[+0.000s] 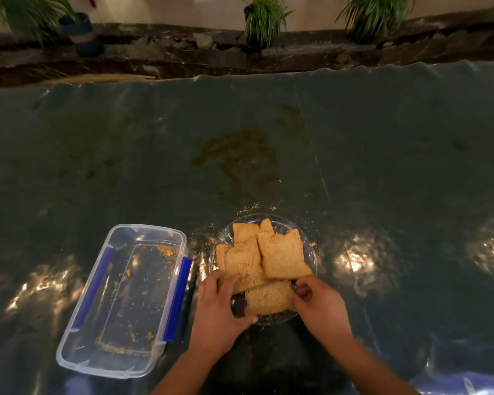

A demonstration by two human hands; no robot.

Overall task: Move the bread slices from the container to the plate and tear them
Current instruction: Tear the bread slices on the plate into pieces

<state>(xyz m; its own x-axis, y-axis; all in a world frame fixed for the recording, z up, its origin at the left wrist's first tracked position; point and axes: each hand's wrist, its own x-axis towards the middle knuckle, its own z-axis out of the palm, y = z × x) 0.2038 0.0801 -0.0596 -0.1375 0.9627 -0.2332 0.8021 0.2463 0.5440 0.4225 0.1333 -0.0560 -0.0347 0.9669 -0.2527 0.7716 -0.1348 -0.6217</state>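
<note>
Container point(120, 297) holds only crumbs; bread point(283, 253) all on plate point(311, 252). Left hand point(220, 317) and right hand point(322, 309) pinch nearest slice point(268, 300); most tearing apparently remains.

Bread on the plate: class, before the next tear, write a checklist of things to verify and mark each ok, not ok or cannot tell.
1. Container emptied of slices: ok, only crumbs left inside.
2. Bread slices on the plate: ok, all piled there.
3. Left hand on the bread: ok, fingers rest on the near slices.
4. Right hand on the bread: ok, it pinches the near slice at its right end.
5. Firmness of both grips: cannot tell.
6. Table cover free of crumbs: not ok, crumbs lie scattered around the plate.
</note>
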